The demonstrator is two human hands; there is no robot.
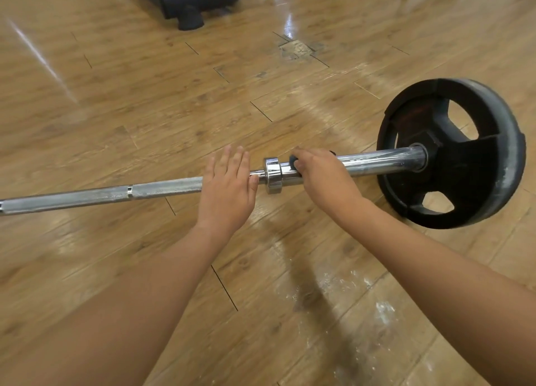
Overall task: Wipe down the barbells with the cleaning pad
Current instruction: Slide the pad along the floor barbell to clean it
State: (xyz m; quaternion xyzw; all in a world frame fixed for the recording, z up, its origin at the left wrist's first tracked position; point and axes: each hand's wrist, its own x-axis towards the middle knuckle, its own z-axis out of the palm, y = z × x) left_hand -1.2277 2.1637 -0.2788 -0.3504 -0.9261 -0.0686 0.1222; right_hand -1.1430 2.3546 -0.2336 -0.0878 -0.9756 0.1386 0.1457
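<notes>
While the flat left hand (227, 187) steadies the heavy, rigid barbell (165, 189), the right hand (322, 175) grips a soft cleaning pad (293, 161) around its slick sleeve.

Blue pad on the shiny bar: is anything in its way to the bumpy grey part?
Yes. The raised chrome collar ring sits just left of the dark blue cleaning pad that the right hand grips, and past it the left hand lies open over the knurled grey steel shaft.

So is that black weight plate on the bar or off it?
On. The barbell runs into the centre hole of the weight plate, which stands on edge.
</notes>
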